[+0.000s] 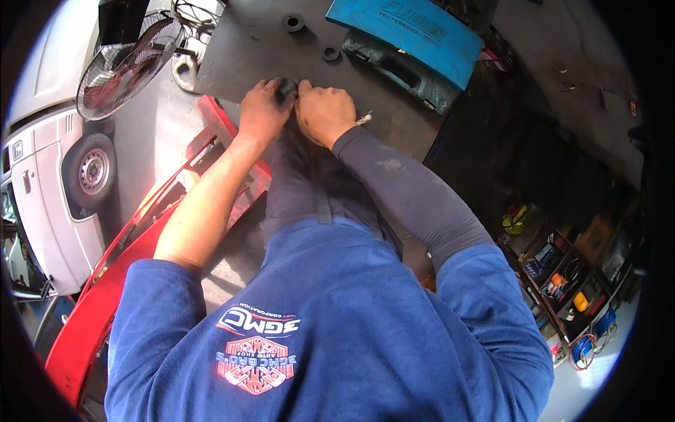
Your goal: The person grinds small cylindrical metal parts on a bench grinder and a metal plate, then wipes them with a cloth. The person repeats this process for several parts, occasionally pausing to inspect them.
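Head view only: both hands meet at the near edge of the dark desk (pixel 394 119), close to its near-left corner. Left hand (pixel 261 109) and right hand (pixel 325 111) are touching, pinching one small dark part (pixel 287 86) between them; the part sits right at the fingertips, at the far end of both hands, so neither hand is clearly nearer. It is too small and covered to give its long axis. Left fingers (pixel 275 88) are curled tight over the part; right fingers (pixel 307 90) are clenched against it from the other side. A small pale metal bit (pixel 365 117) pokes out by the right wrist; cannot tell whether it is held. Left forearm is bare, coming up from the lower left; right forearm, in a dark grey sleeve, comes from the lower right, elbows spread, wrists angled inward. Farther back on the desk: two dark rings (pixel 294 22), a blue case (pixel 415 35) at the far right over a dark teal case (pixel 401 70). Off the desk's left edge: a fan (pixel 126 67), a red bumper (pixel 112 281), a white vehicle (pixel 49 176). A tool shelf (pixel 569 281) stands at the right.
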